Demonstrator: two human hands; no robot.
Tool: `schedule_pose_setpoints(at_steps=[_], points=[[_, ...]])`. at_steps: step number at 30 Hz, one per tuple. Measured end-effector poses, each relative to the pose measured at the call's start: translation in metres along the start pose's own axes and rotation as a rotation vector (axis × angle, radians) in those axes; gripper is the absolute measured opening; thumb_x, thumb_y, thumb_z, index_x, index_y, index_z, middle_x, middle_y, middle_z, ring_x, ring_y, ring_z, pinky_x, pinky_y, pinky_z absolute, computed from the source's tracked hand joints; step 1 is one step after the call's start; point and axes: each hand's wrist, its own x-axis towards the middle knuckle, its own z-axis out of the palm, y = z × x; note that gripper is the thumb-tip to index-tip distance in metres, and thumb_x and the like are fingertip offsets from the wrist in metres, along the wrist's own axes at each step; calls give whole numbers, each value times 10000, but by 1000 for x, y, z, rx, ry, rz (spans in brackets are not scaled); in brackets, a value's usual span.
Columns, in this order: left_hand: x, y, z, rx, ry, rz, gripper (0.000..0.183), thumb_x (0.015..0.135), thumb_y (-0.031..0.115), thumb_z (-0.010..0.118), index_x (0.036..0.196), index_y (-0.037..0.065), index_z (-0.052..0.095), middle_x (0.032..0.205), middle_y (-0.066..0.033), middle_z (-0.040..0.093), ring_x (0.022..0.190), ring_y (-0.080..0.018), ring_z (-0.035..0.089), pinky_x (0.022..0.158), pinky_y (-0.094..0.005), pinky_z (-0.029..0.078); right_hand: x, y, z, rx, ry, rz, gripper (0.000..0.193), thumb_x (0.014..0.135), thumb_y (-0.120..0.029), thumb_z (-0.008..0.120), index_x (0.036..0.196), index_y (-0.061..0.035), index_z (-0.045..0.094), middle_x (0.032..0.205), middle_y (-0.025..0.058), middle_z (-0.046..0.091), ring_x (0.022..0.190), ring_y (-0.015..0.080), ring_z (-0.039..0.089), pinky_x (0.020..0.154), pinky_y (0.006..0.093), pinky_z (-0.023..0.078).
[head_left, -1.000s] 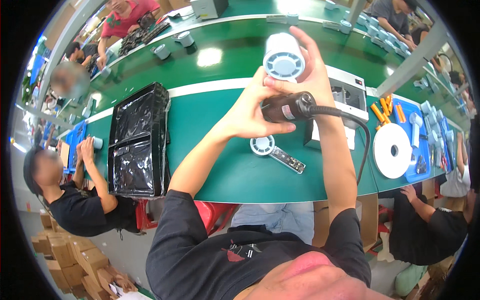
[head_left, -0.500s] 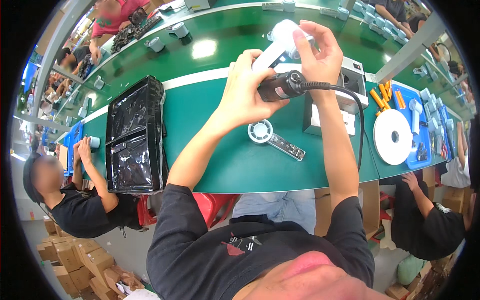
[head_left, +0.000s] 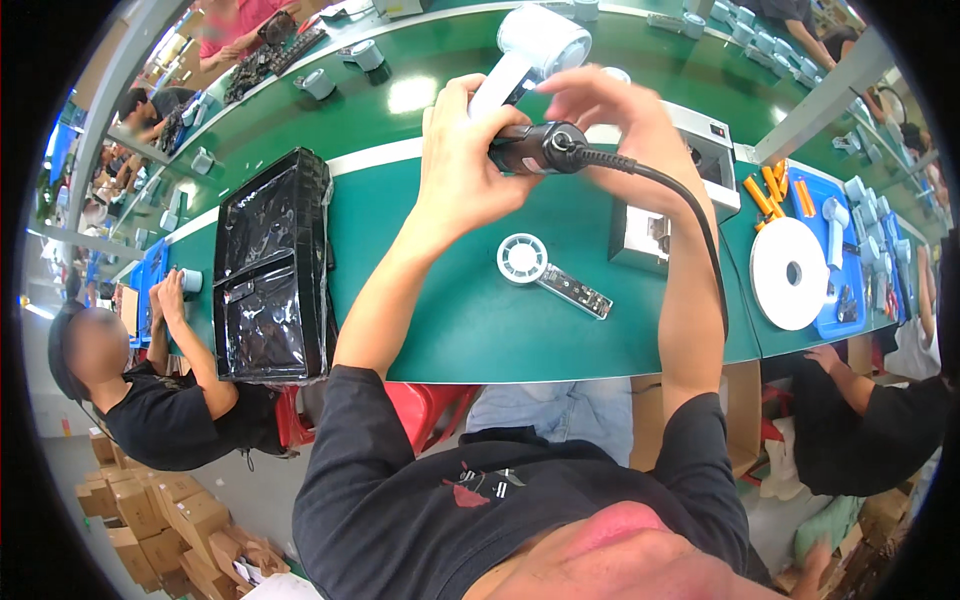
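1. My left hand is closed around the handle of a light blue fan, lifted above the bench with its round head up and away from me. The same hand also keeps a black tool against its thumb side.
2. My right hand is just beside the fan's handle, fingers loosely bent and blurred; I cannot tell whether it grips anything.
3. The tool's black cord crosses in front of my right wrist and hangs along that forearm.
4. Under my hands is a smooth green bench. A second fan lies there, the circuit board in its handle showing.
5. Past a white edge strip runs a shiny green surface, bright with lamp glare, with more pale blue fans set along it.
6. To my left, a black tray in crinkled plastic takes up that end of the bench.
7. To my right, my forearm partly hides a white machine. Beyond are a white disc, orange sticks and a blue tray of parts; the disc overlaps the tray's near side.
8. A grey post slants across the view at upper right.
9. Around the room, a person in a black cap works at left, a red sleeve shows across the way, and cardboard boxes are piled on the floor.
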Motion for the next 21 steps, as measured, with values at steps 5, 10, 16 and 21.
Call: schedule_pose_setpoints(at_steps=[5,10,16,21], points=[[2,-6,3,-166,-45,-72,518,593,97,883,1090,105,739,1268,-207,576,1172,-386,566,956,-464,435,2,2,12,6,-45,-146,462,735,-150,898,1153,-81,715,1015,86,712,941,241,687,865,375,551],[1,-21,7,-460,-181,-195,629,653,165,972,1197,70,669,1210,-119,598,1041,-212,651,890,-348,567,-2,5,9,20,-18,-11,405,776,-169,893,1120,-57,710,1027,72,715,875,196,683,849,353,548],[8,-41,21,-789,-221,-581,279,939,197,756,1131,118,569,945,21,572,866,-75,518,734,-264,441,-5,1,-19,-42,244,118,333,867,-213,846,1112,-39,704,998,56,739,896,128,699,833,297,559],[31,-134,61,-545,-329,-722,310,960,157,693,1230,148,540,1059,-26,596,968,-129,508,876,-308,400,2,25,-27,95,721,42,325,891,-266,850,1037,-24,689,904,32,719,795,119,658,726,276,550]])
